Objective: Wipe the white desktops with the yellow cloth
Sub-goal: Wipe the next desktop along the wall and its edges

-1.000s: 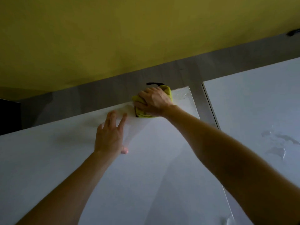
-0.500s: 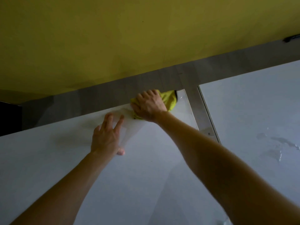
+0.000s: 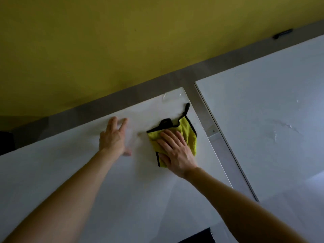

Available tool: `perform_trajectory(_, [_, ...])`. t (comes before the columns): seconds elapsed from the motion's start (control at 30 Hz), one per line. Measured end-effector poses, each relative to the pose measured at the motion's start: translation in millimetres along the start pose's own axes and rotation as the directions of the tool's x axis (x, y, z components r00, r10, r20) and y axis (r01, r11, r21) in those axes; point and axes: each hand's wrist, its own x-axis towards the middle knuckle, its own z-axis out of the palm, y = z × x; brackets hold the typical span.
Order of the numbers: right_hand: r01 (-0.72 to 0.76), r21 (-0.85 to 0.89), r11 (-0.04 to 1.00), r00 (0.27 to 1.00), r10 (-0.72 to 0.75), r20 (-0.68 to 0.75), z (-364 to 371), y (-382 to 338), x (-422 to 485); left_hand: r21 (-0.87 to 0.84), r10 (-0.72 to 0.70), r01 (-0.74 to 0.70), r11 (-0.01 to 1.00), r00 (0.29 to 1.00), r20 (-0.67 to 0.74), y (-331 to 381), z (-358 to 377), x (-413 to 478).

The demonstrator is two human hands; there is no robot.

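The yellow cloth (image 3: 189, 135) is pressed under our flat right hand (image 3: 177, 153), mid-wipe; our left hand (image 3: 113, 139) rests spread on the desktop (image 3: 87, 181); next, we think, the wet far corner (image 3: 171, 97).

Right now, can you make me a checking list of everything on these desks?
Surface: left white desktop with a wet patch near its far right corner; right white desktop with wet streaks.
Job's things: yellow cloth, black-edged, flat on the left desktop.
Clutter: dark object at the near edge, unclear what.
Hands: left hand flat on the desktop; right hand pressing flat on the cloth.
Cables: nothing seen.
Surroundings: yellow wall, grey strip between desks.
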Motion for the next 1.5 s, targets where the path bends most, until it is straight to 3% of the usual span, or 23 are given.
perform_trajectory(0.1, [0.015, -0.015, 1.0, 0.993, -0.013, 0.114, 5, -29, -43, 0.019, 0.029, -0.028, 0.999, 0.996, -0.079, 3, 7, -20])
perform_trajectory(0.2, [-0.05, 0.027, 0.998, 0.998, 0.049, 0.041, -11, -40, -59, -0.131, 0.122, -0.144, 0.981, 0.979, -0.163, 16, 31, -48])
perform_trajectory(0.3, [-0.215, 0.018, 0.976, 0.975, 0.216, -0.055, -32, -45, -86, -0.448, 0.044, -0.056, 0.893, 0.998, -0.038, 36, 48, -68])
perform_trajectory(0.4, [-0.396, -0.092, 0.914, 0.906, 0.405, 0.123, -52, -64, -124, -0.584, -0.009, 0.059, 0.81, 0.996, 0.088, 56, 60, -74])
perform_trajectory(0.47, [-0.468, -0.142, 0.872, 0.845, 0.489, 0.215, -63, -82, -147, -0.627, -0.025, 0.108, 0.772, 0.99, 0.139, 65, 62, -79])
perform_trajectory(0.57, [-0.543, -0.186, 0.819, 0.784, 0.574, 0.238, -73, -107, -173, -0.661, -0.037, 0.123, 0.74, 0.989, 0.143, 77, 54, -83])
perform_trajectory(0.7, [-0.604, -0.227, 0.764, 0.718, 0.645, 0.262, -82, -126, -199, -0.59, 0.006, 0.049, 0.806, 0.996, 0.092, 89, 43, -77])
perform_trajectory(0.8, [-0.616, -0.24, 0.751, 0.71, 0.661, 0.245, -95, -127, -210, -0.591, 0.014, 0.053, 0.805, 0.994, 0.109, 94, 39, -72])
perform_trajectory(0.87, [-0.623, -0.246, 0.743, 0.714, 0.668, 0.21, -103, -124, -217, -0.703, 0.061, 0.031, 0.71, 0.993, 0.105, 104, 24, -88])
perform_trajectory(0.97, [-0.636, -0.226, 0.738, 0.721, 0.672, 0.17, -116, -113, -220, -0.908, 0.205, 0.076, 0.412, 0.963, 0.174, 134, -5, -124])
perform_trajectory(1.03, [-0.662, -0.155, 0.733, 0.728, 0.678, 0.101, -124, -102, -220, -0.95, 0.303, 0.101, 0.297, 0.933, 0.194, 158, -17, -143])
perform_trajectory(1.2, [-0.669, 0.02, 0.743, 0.737, 0.667, -0.109, -149, -66, -232, -0.977, 0.399, 0.129, 0.169, 0.898, 0.187, 231, -28, -185])
perform_trajectory(1.4, [-0.767, 0.215, 0.605, 0.544, 0.79, -0.282, -189, 14, -284, -0.983, 0.409, 0.169, 0.078, 0.893, 0.186, 323, -37, -225])
perform_trajectory(1.5, [-0.718, 0.233, 0.655, 0.574, 0.748, -0.333, -219, 61, -311, -0.987, 0.402, 0.153, 0.054, 0.901, 0.161, 359, -44, -233])
